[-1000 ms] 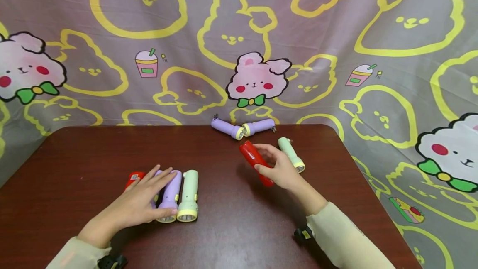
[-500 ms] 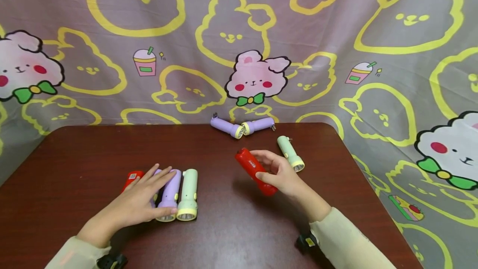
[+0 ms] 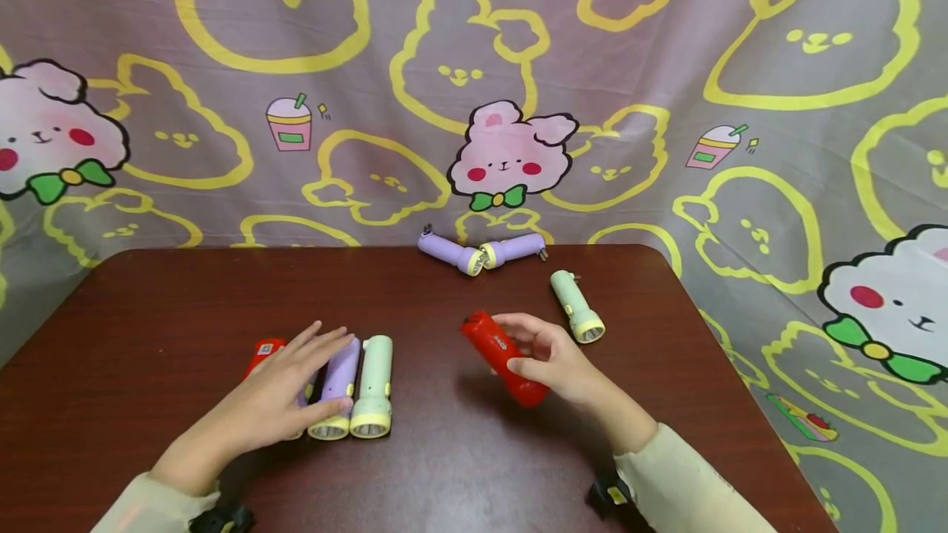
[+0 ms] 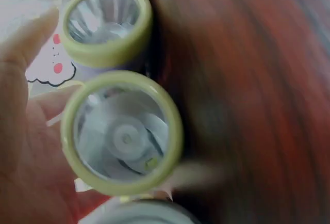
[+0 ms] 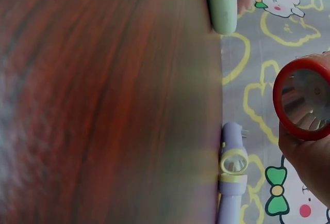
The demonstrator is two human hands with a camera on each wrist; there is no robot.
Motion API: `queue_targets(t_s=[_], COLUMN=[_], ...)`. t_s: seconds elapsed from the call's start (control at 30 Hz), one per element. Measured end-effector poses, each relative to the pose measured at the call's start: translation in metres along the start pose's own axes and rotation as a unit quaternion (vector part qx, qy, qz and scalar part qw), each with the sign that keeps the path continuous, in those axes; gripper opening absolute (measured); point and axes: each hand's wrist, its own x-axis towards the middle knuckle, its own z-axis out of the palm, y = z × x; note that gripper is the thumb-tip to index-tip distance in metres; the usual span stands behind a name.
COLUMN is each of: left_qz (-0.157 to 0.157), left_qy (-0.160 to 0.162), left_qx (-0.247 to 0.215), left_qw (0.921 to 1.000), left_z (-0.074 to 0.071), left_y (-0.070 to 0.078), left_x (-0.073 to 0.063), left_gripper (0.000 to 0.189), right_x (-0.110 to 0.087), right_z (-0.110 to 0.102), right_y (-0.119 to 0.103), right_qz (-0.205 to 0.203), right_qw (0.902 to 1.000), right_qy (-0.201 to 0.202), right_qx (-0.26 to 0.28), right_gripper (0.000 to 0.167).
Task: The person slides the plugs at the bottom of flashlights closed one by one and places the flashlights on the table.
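My right hand (image 3: 559, 364) grips a red flashlight (image 3: 504, 356) above the table, thumb on the near side. Its red-rimmed lens (image 5: 304, 100) shows at the right edge of the right wrist view. On the left, my left hand (image 3: 267, 401) rests with extended fingers over a row of flashlights. Its thumb lies across a purple flashlight (image 3: 343, 373); a green flashlight (image 3: 376, 385) stands right beside that one. Another red flashlight (image 3: 264, 352) and a second purple one are partly hidden under this hand. Yellow-rimmed lenses (image 4: 124, 180) face the left wrist camera.
Two purple flashlights, a left one (image 3: 449, 253) and a right one (image 3: 516, 247), lie head to head at the table's back edge. A green flashlight (image 3: 578, 307) lies beyond my right hand. A patterned curtain (image 3: 370, 39) hangs behind the brown table (image 3: 459, 484).
My right hand has brought the red flashlight nearer and slightly left, away from the purple pair at the back. The left hand has stayed nearly still over the row.
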Motion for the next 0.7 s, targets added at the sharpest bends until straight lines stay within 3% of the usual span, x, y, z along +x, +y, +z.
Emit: queue_targets(t_s=[0.17,0.3,0.47,0.7], left_qz=[0.036,0.059,0.073,0.075], left_qy=[0.054,0.105,0.164,0.201], left_qx=[-0.024,-0.052,-0.127,-0.218], left_qw=[0.9976,0.9913,0.9755,0.9522], left_z=[-0.004,-0.006,-0.005,0.003], left_y=[0.009,0.021,0.041,0.068], left_x=[0.006,0.012,0.024,0.043], left_gripper=[0.062,0.057,0.052,0.045], right_x=[-0.003,-0.004,-0.003,0.000], right_z=[0.002,0.006,0.011,0.019], right_y=[0.001,0.001,0.002,0.002], right_qz=[-0.002,-0.008,-0.023,-0.051], right_qw=[0.9993,0.9976,0.9932,0.9875], right_qy=[-0.017,-0.031,-0.048,-0.075], right_qx=[0.033,0.062,0.103,0.129], right_gripper=[0.052,0.052,0.050,0.049])
